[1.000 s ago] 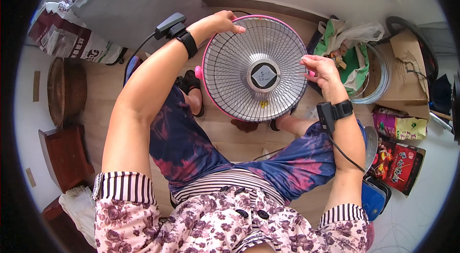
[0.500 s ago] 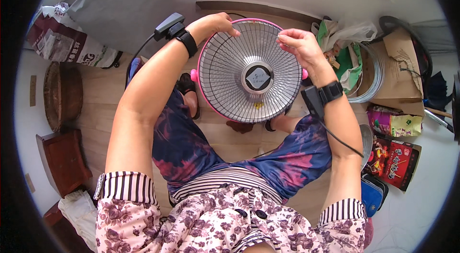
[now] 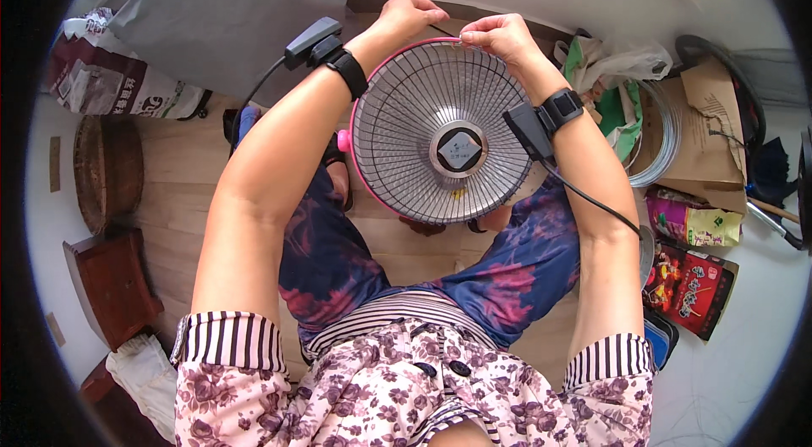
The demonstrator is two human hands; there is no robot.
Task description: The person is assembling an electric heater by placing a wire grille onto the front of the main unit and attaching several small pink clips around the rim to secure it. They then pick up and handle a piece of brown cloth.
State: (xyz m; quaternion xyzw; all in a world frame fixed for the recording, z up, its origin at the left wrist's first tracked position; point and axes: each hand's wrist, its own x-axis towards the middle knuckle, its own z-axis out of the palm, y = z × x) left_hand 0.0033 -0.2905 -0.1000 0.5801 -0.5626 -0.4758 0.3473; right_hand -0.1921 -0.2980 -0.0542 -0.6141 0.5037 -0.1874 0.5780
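A round dish-shaped electric heater (image 3: 461, 185) with a wire guard, silver bowl and pink rim stands between my legs, facing up at me. Above its far rim, my left hand (image 3: 411, 16) has thumb and fingers pinched together; what they hold, if anything, is too small to make out. A thin black cord shows just below those fingertips. My right hand (image 3: 501, 37) pinches at the top of the rim, where a tiny pale bit shows at the fingertips. A pink knob (image 3: 344, 141) sticks out at the heater's left side.
To the right stand a cardboard box (image 3: 698, 121), a coil of wire (image 3: 668, 138), plastic bags (image 3: 622, 66) and food packages (image 3: 689, 288). On the left are a round woven basket (image 3: 110, 172), a red-brown wooden box (image 3: 112, 286) and a printed sack (image 3: 118, 79). Grey sheeting (image 3: 237, 16) hangs behind.
Both hands have moved farther away, to the heater's far rim, and the right hand has come left toward the left hand. The heater sits slightly lower in view.
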